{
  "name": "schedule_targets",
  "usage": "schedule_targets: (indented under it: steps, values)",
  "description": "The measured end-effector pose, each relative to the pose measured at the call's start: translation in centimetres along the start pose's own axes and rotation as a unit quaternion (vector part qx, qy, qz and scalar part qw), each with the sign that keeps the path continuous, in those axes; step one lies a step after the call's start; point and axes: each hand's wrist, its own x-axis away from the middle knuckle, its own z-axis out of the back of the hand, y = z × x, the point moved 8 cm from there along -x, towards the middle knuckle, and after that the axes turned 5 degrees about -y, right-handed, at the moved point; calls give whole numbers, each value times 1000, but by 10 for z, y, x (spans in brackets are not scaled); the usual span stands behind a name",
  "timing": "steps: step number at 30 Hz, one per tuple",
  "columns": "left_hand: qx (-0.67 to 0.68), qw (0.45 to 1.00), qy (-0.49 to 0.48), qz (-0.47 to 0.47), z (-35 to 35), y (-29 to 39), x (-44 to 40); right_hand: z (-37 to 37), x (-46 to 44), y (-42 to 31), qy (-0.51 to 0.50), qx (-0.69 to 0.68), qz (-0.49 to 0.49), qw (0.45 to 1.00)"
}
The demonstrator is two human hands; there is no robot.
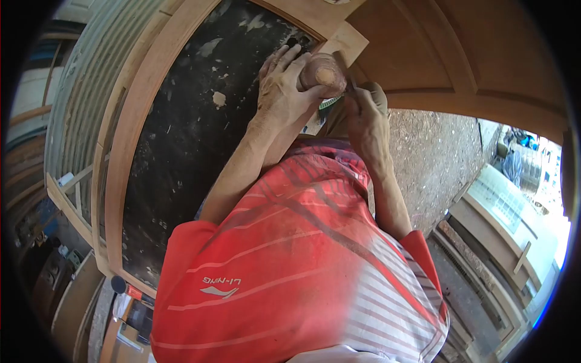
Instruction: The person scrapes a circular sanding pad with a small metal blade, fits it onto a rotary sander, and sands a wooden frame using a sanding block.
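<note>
My left hand [281, 97] is closed around a brown wooden piece with a rounded, pale-centred end [325, 75]. Its fingers reach over the far side of the piece, above the edge of a dark panel. Close by on the right, my right hand [366, 121] is curled with its thumb and fingers pressed together. A thin dark strip [342, 65] runs from those fingers up alongside the wooden piece; its kind is unclear, and the lower part is hidden in the hand.
A wood-framed dark panel [181, 151] with pale splotches lies on the left. A brown panelled door [423, 48] stands at the upper right. Boards [484, 242] are stacked at the lower right. A red-and-black tool [130, 290] lies at lower left, near corrugated sheeting [85, 91].
</note>
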Motion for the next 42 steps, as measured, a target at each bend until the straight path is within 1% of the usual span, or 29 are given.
schedule_targets:
  steps: [1, 4, 6, 8, 11, 14, 16, 17, 20, 23, 24, 26, 29, 32, 35, 37, 39, 42]
  values:
    - [-2, 1000, 2, 5, 1, -3, 3, 2, 2, -5, 17, -21, 17, 999]
    - [-3, 1000, -7, -3, -3, -2, 0, -4, 0, -1, -1, -3, -11, 1000]
    - [-2, 1000, -8, -4, -3, -2, -2, -11, 4, 10, -47, 51, -42, 997]
    - [-4, 1000, 7, -6, 0, -2, -7, -9, 1, 10, -53, 27, -69, 996]
    - [-14, 1000, 6, -1, 1, -4, 2, 7, 2, -6, 4, -44, -8, 999]
    - [-7, 1000, 11, 0, 0, -2, 0, 11, 19, 4, 24, -101, -10, 995]
    - [-4, 1000, 13, 1, 1, -4, 0, -7, 20, 21, -79, -5, -78, 994]
    - [-3, 1000, 12, -1, -1, -5, 0, -13, 23, 29, -128, 44, -115, 984]
    - [-8, 1000, 17, -3, 0, -2, -5, -7, 22, 23, -104, 16, -156, 982]
    - [-17, 1000, 13, 8, 3, -2, 1, 10, 15, -2, 44, -69, -7, 997]
    - [-15, 1000, 12, 8, 2, 0, 0, 1, 15, 11, -9, -35, -49, 998]
    - [-5, 1000, 10, -5, 0, 1, 0, -18, 21, 39, -119, 32, -126, 984]
    - [-10, 1000, 12, 5, 0, -4, 6, 4, 14, 10, 32, -39, -9, 999]
    - [-2, 1000, 4, -6, -2, -1, 0, -14, 20, 32, -90, 22, -117, 989]
    - [5, 1000, 11, -11, 0, -3, -7, -13, 19, 35, -144, 30, -197, 969]
    - [4, 1000, 3, -3, 2, -1, 1, -3, 18, 18, -16, -39, -59, 997]
    - [-4, 1000, 4, -9, 1, -1, 0, 1, 17, 22, -13, -98, -99, 990]
    - [-2, 1000, 2, -14, -2, 0, -1, -26, 20, 49, -112, -50, -140, 983]
